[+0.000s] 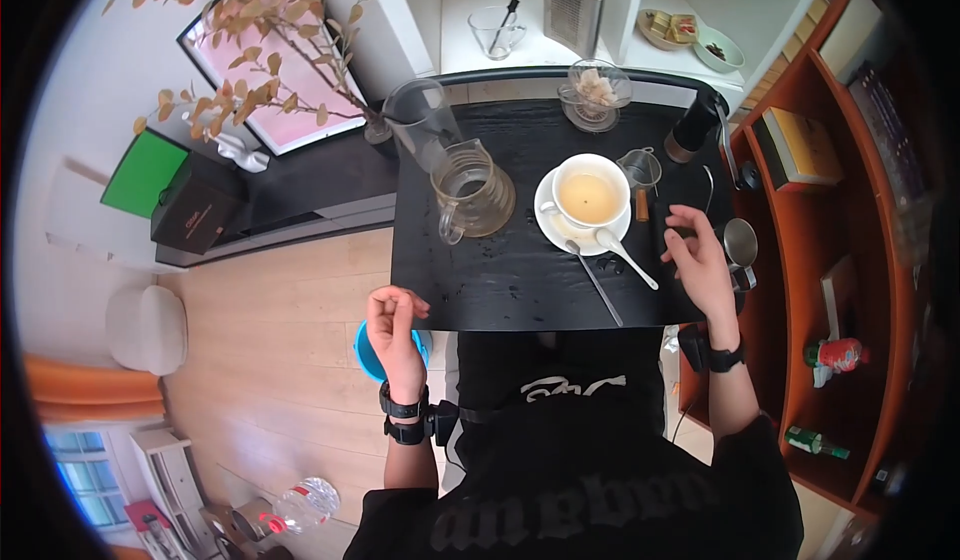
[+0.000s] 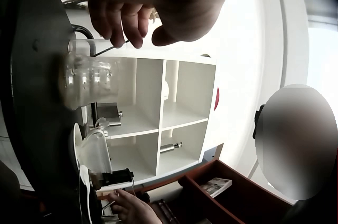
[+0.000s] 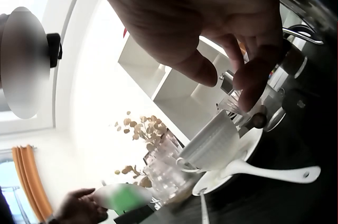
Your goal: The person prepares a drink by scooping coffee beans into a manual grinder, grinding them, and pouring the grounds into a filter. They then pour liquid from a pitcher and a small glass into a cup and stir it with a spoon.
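A white cup (image 1: 590,194) of pale liquid stands on a saucer (image 1: 556,228) with a white spoon (image 1: 628,260) on the saucer; a metal spoon (image 1: 598,285) leans from its edge. The right hand (image 1: 698,260) hovers right of the saucer, fingers loosely bent, holding nothing; in the right wrist view that hand (image 3: 211,29) is above the cup (image 3: 214,142). At the table's front left edge the left hand (image 1: 397,340) is raised, fingers loosely bent and empty. A glass server (image 1: 475,195) stands left of the cup, also seen in the left wrist view as a blurred jug (image 2: 90,79).
On the black table (image 1: 480,295) are a tall glass (image 1: 420,120), a glass dripper (image 1: 595,100), a small strainer (image 1: 640,168), a black grinder (image 1: 692,130) and a metal pitcher (image 1: 739,242). A blue bin (image 1: 370,355) stands below the left edge; a wooden shelf (image 1: 790,290) is at right.
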A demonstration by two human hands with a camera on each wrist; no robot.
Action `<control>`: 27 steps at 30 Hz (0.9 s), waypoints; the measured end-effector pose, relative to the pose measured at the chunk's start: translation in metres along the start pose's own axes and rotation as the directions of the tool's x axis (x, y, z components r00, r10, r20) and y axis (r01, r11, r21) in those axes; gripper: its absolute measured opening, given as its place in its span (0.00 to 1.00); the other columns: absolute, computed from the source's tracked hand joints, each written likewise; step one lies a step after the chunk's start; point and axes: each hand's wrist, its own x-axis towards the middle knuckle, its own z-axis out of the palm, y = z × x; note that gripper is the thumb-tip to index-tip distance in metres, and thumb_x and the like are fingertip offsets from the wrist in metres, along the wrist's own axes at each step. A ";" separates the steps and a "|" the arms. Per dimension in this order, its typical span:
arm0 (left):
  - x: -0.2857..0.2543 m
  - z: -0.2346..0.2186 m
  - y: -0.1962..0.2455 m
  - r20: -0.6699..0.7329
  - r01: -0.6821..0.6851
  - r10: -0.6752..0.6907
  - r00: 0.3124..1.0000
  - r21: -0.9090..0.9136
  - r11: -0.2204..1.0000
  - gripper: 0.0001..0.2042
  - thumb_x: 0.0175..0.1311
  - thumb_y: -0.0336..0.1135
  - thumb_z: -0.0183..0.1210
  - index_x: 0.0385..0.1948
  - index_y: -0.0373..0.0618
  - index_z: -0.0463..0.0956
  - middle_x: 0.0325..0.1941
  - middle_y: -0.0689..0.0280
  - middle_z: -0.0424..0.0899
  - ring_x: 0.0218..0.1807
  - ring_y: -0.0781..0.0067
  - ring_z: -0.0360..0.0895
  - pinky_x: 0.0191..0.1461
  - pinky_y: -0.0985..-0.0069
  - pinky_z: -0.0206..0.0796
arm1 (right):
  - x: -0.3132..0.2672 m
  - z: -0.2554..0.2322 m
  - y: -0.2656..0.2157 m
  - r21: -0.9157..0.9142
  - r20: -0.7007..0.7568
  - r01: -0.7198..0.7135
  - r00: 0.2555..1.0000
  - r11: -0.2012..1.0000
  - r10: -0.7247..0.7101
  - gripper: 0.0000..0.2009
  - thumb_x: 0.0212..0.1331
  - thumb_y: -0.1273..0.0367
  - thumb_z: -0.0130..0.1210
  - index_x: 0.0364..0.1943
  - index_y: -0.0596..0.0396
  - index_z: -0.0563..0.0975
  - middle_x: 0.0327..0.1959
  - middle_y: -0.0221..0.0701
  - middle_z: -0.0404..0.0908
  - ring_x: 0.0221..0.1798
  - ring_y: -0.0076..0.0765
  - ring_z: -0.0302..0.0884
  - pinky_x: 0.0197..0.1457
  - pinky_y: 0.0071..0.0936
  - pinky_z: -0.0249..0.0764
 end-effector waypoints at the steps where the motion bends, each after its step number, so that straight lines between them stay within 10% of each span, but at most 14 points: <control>1: -0.005 -0.001 0.002 0.014 0.020 -0.020 1.000 0.013 1.000 0.02 0.75 0.28 0.51 0.42 0.41 0.71 0.33 0.65 0.78 0.36 0.77 0.75 0.44 0.78 0.67 | 0.008 0.004 0.001 -0.090 0.004 0.030 1.000 0.996 -0.029 0.18 0.69 0.67 0.55 0.59 0.59 0.71 0.48 0.35 0.80 0.31 0.25 0.80 0.37 0.25 0.75; 11: -0.037 -0.010 0.036 0.052 0.061 -0.053 0.997 -0.163 0.985 0.03 0.74 0.29 0.53 0.40 0.41 0.70 0.28 0.66 0.77 0.32 0.77 0.74 0.42 0.78 0.67 | 0.062 0.038 0.010 -0.520 -0.031 0.019 0.999 0.854 -0.041 0.21 0.61 0.63 0.62 0.50 0.62 0.67 0.32 0.45 0.83 0.39 0.55 0.84 0.45 0.44 0.78; 15: -0.037 -0.014 0.036 0.066 0.073 -0.062 0.996 -0.172 0.982 0.03 0.75 0.28 0.53 0.39 0.41 0.70 0.28 0.67 0.77 0.32 0.79 0.74 0.41 0.79 0.67 | 0.084 0.037 0.048 -0.283 -0.007 -0.062 0.998 0.957 0.063 0.21 0.63 0.61 0.60 0.51 0.64 0.71 0.31 0.39 0.83 0.33 0.41 0.84 0.37 0.36 0.77; 16: -0.038 -0.014 0.035 0.076 0.075 -0.063 0.995 -0.175 0.982 0.02 0.75 0.28 0.53 0.39 0.41 0.71 0.28 0.67 0.77 0.32 0.79 0.74 0.41 0.79 0.68 | 0.084 0.035 0.045 -0.108 0.035 -0.205 0.977 0.973 0.210 0.18 0.68 0.61 0.55 0.51 0.63 0.74 0.26 0.25 0.77 0.22 0.21 0.72 0.24 0.23 0.67; 20: -0.040 -0.014 0.033 0.099 0.079 -0.062 0.993 -0.174 0.982 0.02 0.75 0.28 0.53 0.39 0.41 0.71 0.28 0.68 0.77 0.32 0.80 0.74 0.40 0.80 0.68 | 0.078 0.023 0.034 0.310 0.183 -0.315 0.946 0.897 0.269 0.13 0.74 0.64 0.47 0.50 0.59 0.75 0.23 0.14 0.61 0.17 0.08 0.51 0.17 0.13 0.46; 23: -0.044 -0.014 0.032 0.102 0.085 -0.067 0.993 -0.177 0.981 0.03 0.75 0.28 0.53 0.38 0.41 0.71 0.27 0.68 0.77 0.32 0.81 0.74 0.40 0.81 0.68 | 0.069 0.020 0.028 0.421 0.132 -0.248 0.968 0.873 0.211 0.13 0.75 0.63 0.47 0.50 0.58 0.75 0.24 0.13 0.61 0.17 0.07 0.49 0.17 0.13 0.43; 24: -0.047 -0.013 0.032 0.101 0.087 -0.069 0.992 -0.180 0.980 0.03 0.75 0.28 0.53 0.38 0.41 0.71 0.27 0.68 0.77 0.32 0.81 0.74 0.40 0.81 0.68 | 0.066 0.017 0.030 0.368 0.094 -0.170 0.985 0.914 0.145 0.14 0.75 0.63 0.47 0.52 0.58 0.74 0.25 0.21 0.70 0.19 0.16 0.62 0.19 0.19 0.58; 27: -0.052 -0.014 0.028 0.129 0.100 -0.078 0.989 -0.178 0.979 0.03 0.75 0.29 0.54 0.39 0.41 0.71 0.27 0.69 0.77 0.32 0.81 0.74 0.40 0.81 0.67 | 0.051 0.032 0.035 -0.236 -0.203 0.295 0.917 0.926 -0.343 0.14 0.75 0.63 0.47 0.53 0.59 0.73 0.32 0.36 0.80 0.27 0.37 0.78 0.33 0.33 0.74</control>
